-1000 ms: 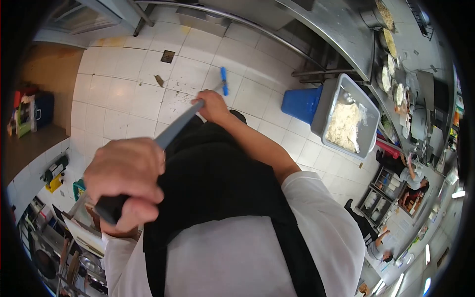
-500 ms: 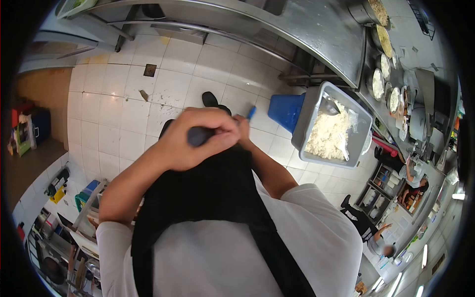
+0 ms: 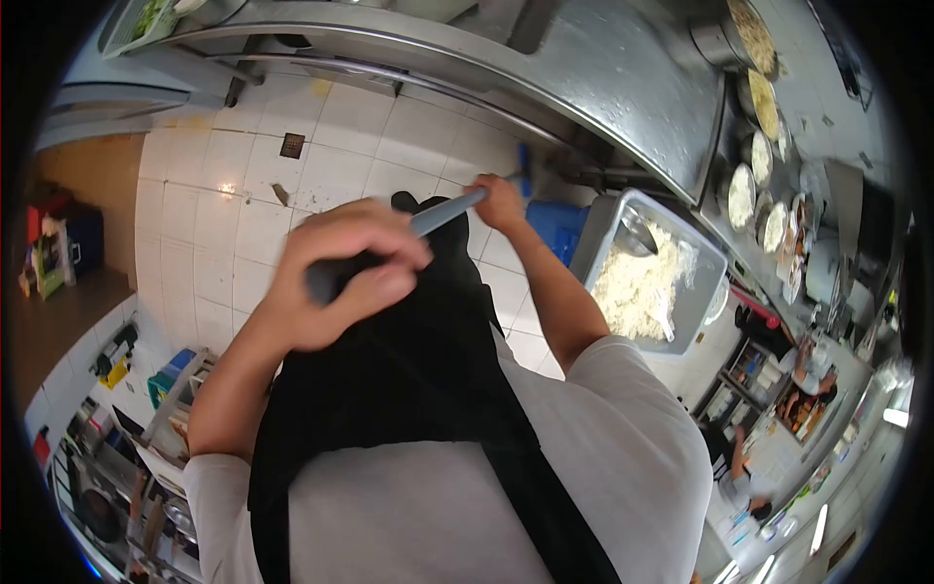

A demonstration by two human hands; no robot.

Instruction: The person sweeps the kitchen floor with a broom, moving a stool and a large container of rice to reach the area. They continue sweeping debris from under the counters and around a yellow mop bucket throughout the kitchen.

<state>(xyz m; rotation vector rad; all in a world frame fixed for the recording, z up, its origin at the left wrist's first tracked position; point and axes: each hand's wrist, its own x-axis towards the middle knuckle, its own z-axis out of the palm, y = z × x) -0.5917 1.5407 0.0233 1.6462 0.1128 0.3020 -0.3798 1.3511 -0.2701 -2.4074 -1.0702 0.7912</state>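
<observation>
A long grey pole [image 3: 449, 210] slants across the front of my body, with a dark grip at its near end. My left hand [image 3: 355, 268], somewhat blurred, is closed around that grip. Farther along the shaft, my right hand [image 3: 500, 200] is wrapped round the pole with its arm reaching forward. Just beyond the right hand shows a blue piece [image 3: 525, 170] close to the floor, in line with the pole. What kind of tool this is, I cannot tell.
Right of me, a grey tub [image 3: 705, 292] holds a white crumbly food and a metal scoop [image 3: 634, 234], with a blue bin [image 3: 556, 232] beside it. A steel counter [image 3: 623, 88] runs ahead. Bits of debris [image 3: 280, 194] lie on the tiles. People [image 3: 749, 487] work at far right.
My right hand has moved forward and right, away from the left hand, which has drawn back and left. More of the pole shows between them, and the blue piece has shifted forward and right.
</observation>
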